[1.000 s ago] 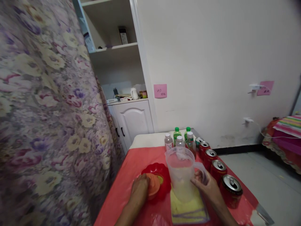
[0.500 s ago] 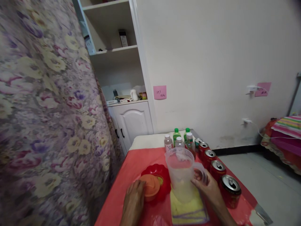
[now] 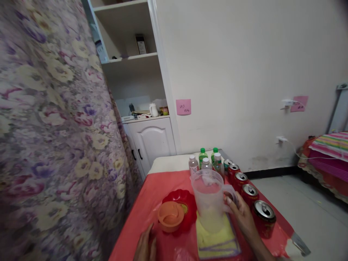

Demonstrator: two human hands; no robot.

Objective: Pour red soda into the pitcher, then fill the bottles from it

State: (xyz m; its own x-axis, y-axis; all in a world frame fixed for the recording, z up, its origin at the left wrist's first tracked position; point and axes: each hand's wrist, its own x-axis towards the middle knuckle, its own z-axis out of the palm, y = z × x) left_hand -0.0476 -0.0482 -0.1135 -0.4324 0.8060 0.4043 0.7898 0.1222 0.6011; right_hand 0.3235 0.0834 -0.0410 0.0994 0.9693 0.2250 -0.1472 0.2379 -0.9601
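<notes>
My right hand (image 3: 240, 214) is closed around the handle of a translucent plastic pitcher (image 3: 208, 199). The pitcher stands upright on a folded yellow cloth (image 3: 217, 243). At the lower left, my left hand (image 3: 146, 243) holds nothing, its fingers apart, just short of a small orange bowl (image 3: 170, 216). That bowl overlaps the near left part of a red scalloped dish (image 3: 181, 195), where a small yellowish patch shows beside the bowl.
Several drink cans (image 3: 250, 192) line the table's right side. Behind the pitcher stand white-capped bottles (image 3: 193, 165) and green-capped bottles (image 3: 202, 156). A red cover (image 3: 154, 185) lies on the table. A floral curtain (image 3: 62, 127) hangs at the left.
My left hand has let go of the orange bowl and drawn back toward the lower left. The right hand stays at the pitcher's handle, and the pitcher keeps its place on the cloth.
</notes>
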